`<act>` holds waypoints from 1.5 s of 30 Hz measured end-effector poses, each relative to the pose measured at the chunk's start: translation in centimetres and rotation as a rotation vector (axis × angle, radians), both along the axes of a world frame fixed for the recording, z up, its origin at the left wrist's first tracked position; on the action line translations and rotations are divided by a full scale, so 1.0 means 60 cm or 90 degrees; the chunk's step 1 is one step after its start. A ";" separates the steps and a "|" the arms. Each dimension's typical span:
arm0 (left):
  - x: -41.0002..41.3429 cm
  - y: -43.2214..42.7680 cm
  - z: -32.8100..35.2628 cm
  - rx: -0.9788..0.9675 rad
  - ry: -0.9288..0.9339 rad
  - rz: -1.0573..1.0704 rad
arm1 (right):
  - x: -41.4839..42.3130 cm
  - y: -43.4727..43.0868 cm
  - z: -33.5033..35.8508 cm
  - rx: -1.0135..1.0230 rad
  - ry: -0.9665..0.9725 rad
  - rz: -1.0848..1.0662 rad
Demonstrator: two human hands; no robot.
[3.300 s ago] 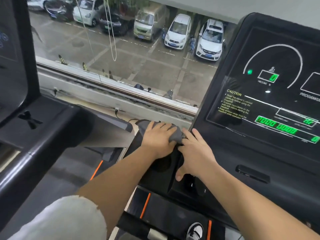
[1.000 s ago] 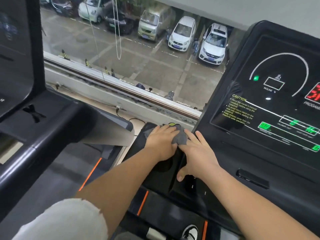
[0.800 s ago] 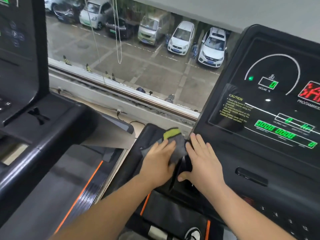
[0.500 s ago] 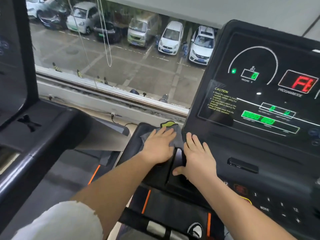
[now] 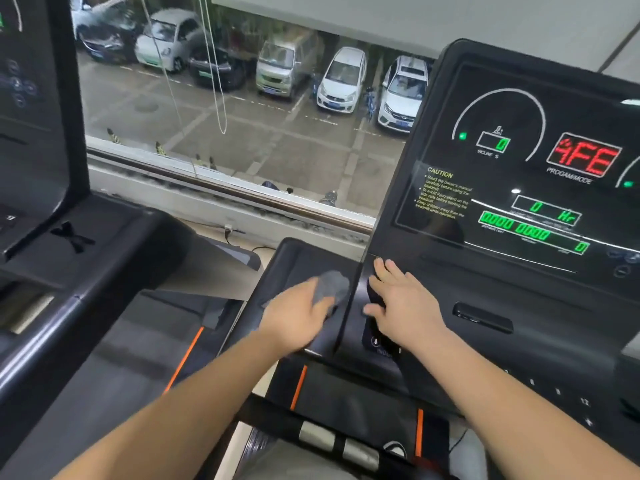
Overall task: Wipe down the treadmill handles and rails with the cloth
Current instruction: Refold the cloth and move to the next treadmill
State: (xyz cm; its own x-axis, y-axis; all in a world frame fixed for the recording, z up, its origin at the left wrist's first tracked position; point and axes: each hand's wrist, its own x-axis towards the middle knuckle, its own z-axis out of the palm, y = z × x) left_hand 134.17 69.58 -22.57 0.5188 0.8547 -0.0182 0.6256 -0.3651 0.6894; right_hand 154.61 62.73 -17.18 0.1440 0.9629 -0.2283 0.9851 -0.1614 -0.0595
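One grey cloth [image 5: 332, 284] sits on the treadmill's black side arm [image 5: 294, 258], near the arm's right edge, just beside the screen panel [image 5: 519, 188]. Left grip [image 5: 298, 315] lies on the cloth's near part. It's blurry, so can't tell if it curls round the cloth. Right grip [image 5: 403, 299] is flat & open w/ straight fingers [image 5: 388, 271], holding nothing, on the panel's bottom left corner. Parked cars [image 5: 341, 81] show thru the window [image 5: 263, 150].

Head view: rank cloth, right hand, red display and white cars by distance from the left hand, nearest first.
1. cloth: under the left hand, at its fingers.
2. right hand: just right, on the console.
3. red display: upper right, console screen.
4. white cars: outside, parked far below.
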 end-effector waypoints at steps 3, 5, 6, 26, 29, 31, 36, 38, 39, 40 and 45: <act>0.045 0.033 0.015 -0.156 -0.148 0.179 | 0.013 -0.014 0.018 0.053 0.117 -0.074; 0.085 0.013 0.018 -0.063 -0.162 0.143 | 0.014 -0.026 0.026 0.066 0.176 -0.111; 0.106 -0.006 0.010 -0.017 -0.114 0.064 | 0.012 -0.031 0.025 0.068 0.193 -0.124; -0.098 0.013 -0.041 0.215 0.307 0.152 | -0.080 -0.031 -0.013 -0.082 0.082 0.075; -0.054 -0.076 -0.050 0.231 0.227 0.088 | -0.086 -0.030 -0.017 -0.068 0.048 0.076; -0.043 -0.142 -0.054 0.241 0.163 -0.021 | -0.084 -0.026 -0.019 -0.061 0.058 0.056; -0.050 -0.050 -0.044 0.276 0.224 -0.055 | -0.077 -0.018 -0.016 -0.107 0.084 0.030; -0.035 -0.010 -0.038 0.239 0.291 -0.015 | -0.080 -0.016 -0.016 -0.099 0.082 0.028; -0.019 -0.010 -0.038 0.232 0.305 0.005 | -0.079 -0.016 -0.017 -0.095 0.088 0.021; -0.004 -0.024 -0.037 0.230 0.310 0.016 | -0.079 -0.017 -0.016 -0.094 0.101 0.013; -0.024 -0.092 -0.054 0.295 0.174 -0.028 | -0.069 -0.015 -0.022 -0.088 0.168 -0.020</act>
